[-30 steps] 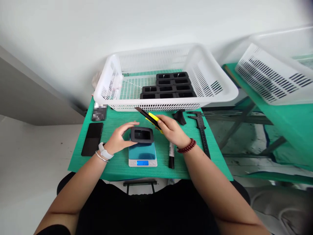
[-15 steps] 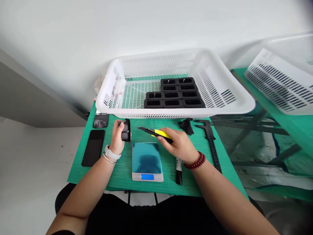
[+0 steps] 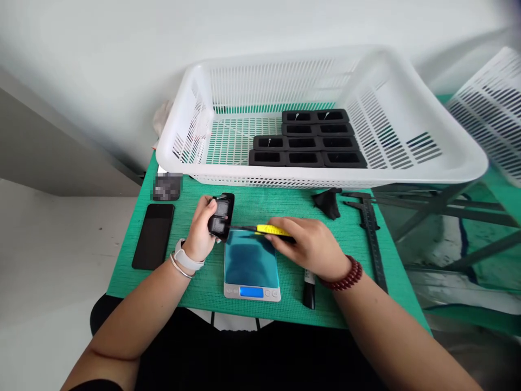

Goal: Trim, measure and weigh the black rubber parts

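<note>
My left hand [image 3: 201,231] is closed around a black moulded part [image 3: 222,214], held on its side above the green-covered table. In my right hand [image 3: 311,241] is a utility knife [image 3: 273,229] with a yellow and black handle. Its blade points left, and the tip is at the right edge of the black part; I cannot tell if it touches. Under the knife lies a digital scale [image 3: 251,266] with a blue display. A black-capped marker [image 3: 309,293] lies partly beneath my right wrist.
A white plastic basket [image 3: 260,175] at the back holds several black rectangular frames [image 3: 303,158]. A black scrap [image 3: 328,202] and a caliper [image 3: 371,233] lie at right. A black phone [image 3: 153,236] and a partly blurred dark item [image 3: 166,187] lie at left.
The knife's blade has come up to the black part, closing the gap between them. My view has shifted, so the basket looks larger and nearer.
</note>
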Demonstrator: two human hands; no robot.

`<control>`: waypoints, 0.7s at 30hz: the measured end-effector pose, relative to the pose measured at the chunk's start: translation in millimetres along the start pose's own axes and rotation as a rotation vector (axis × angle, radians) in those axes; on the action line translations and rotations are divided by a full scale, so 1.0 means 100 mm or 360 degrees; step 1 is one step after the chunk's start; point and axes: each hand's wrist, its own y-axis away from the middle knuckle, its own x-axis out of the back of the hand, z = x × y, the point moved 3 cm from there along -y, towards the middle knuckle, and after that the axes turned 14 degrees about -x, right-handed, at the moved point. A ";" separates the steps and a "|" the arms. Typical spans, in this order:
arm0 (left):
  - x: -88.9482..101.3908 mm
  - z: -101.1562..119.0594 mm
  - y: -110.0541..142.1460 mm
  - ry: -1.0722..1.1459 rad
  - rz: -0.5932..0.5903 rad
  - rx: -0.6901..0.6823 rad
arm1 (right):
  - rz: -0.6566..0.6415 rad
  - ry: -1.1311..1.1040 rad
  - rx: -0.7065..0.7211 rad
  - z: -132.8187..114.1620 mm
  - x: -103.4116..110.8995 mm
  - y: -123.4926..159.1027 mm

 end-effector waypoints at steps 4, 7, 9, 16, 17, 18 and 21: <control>0.00 0.00 -0.01 -0.0016 0.0038 -0.0035 | 0.0219 0.0085 -0.0116 0.01 0.05 0.01; 0.02 0.01 -0.02 -0.0112 0.0121 -0.0111 | 0.0125 0.0039 0.0043 -0.03 0.03 0.03; 0.02 0.02 -0.03 -0.0113 0.0151 -0.0138 | 0.0052 0.0029 0.0094 -0.04 0.00 0.03; 0.01 0.05 -0.03 -0.0167 0.0094 -0.0120 | 0.0234 0.0098 -0.0162 0.04 0.02 0.02; 0.01 0.05 -0.03 -0.0163 0.0087 -0.0122 | 0.0157 0.0062 -0.0097 0.03 0.01 0.02; 0.01 0.05 -0.03 -0.0157 0.0078 -0.0120 | 0.0068 0.0033 -0.0033 0.01 -0.01 0.03; 0.02 0.04 -0.03 -0.0167 0.0044 -0.0104 | -0.0017 0.0052 -0.0011 0.00 -0.04 0.03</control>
